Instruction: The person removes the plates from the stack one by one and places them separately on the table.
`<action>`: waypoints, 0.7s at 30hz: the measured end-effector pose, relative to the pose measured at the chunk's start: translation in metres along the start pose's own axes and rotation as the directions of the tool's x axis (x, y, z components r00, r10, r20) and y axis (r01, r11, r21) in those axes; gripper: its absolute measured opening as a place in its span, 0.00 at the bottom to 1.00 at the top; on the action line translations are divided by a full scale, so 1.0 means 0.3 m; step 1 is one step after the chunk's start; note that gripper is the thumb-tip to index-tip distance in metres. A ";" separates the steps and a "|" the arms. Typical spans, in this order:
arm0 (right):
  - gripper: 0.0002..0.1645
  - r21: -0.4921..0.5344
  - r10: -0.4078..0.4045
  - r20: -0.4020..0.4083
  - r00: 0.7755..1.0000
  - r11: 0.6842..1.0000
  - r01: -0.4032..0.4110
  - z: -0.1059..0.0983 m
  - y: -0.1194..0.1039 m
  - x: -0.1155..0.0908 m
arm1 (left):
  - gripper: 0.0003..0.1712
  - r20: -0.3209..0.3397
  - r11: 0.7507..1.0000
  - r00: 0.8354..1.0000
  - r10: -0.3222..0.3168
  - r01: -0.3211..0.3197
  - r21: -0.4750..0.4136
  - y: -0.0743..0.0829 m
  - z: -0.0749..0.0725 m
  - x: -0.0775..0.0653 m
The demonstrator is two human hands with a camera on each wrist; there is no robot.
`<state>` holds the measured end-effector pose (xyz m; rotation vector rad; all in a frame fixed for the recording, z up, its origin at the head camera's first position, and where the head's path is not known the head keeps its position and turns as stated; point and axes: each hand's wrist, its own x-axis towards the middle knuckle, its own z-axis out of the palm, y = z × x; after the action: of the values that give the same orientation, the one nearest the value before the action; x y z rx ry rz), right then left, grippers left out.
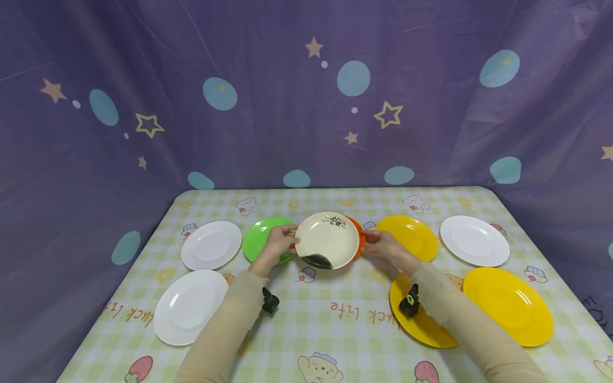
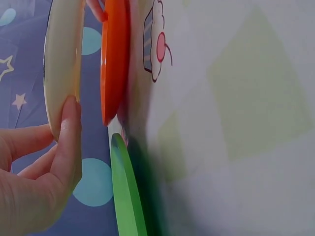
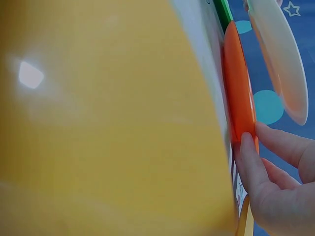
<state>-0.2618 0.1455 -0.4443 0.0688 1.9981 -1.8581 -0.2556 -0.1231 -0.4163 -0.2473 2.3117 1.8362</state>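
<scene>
My left hand (image 1: pixel 279 243) pinches the left rim of a cream plate (image 1: pixel 328 239) with a dark flower print and a dark patch at its near edge. The left wrist view shows that plate (image 2: pixel 63 59) held in the air, apart from the orange plate (image 2: pixel 114 64). Most of the orange plate is hidden under the cream one in the head view. At its right rim, my right hand (image 1: pixel 389 250) grips the orange plate (image 3: pixel 238 88) between thumb and fingers. A green plate (image 1: pixel 256 239) lies partly behind my left hand.
Two white plates (image 1: pixel 212 246) (image 1: pixel 191 307) lie on the left and another white plate (image 1: pixel 474 240) at the back right. Three yellow plates (image 1: pixel 409 236) (image 1: pixel 507 306) (image 1: pixel 421 324) lie on the right, one partly under my right forearm. A checked cloth (image 1: pixel 306 319) covers the table; a purple curtain (image 1: pixel 297 133) hangs behind.
</scene>
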 end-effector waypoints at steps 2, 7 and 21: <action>0.36 -0.005 0.001 -0.002 1.000 1.000 -0.001 -0.001 0.000 0.000 | 0.26 0.007 1.000 1.000 0.003 -0.003 0.011 0.000 -0.003 -0.002; 0.35 -0.011 0.003 -0.008 1.000 1.000 -0.004 0.002 -0.002 0.000 | 0.26 0.019 1.000 1.000 0.011 -0.012 0.028 0.000 -0.011 -0.005; 0.35 0.005 0.018 -0.012 1.000 1.000 -0.018 0.000 -0.005 -0.002 | 0.24 0.088 0.991 0.994 0.068 -0.077 0.108 0.004 -0.046 -0.026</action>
<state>-0.2616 0.1454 -0.4426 0.0996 1.9950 -1.8553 -0.2487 -0.1362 -0.4101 -0.0695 2.3842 1.7068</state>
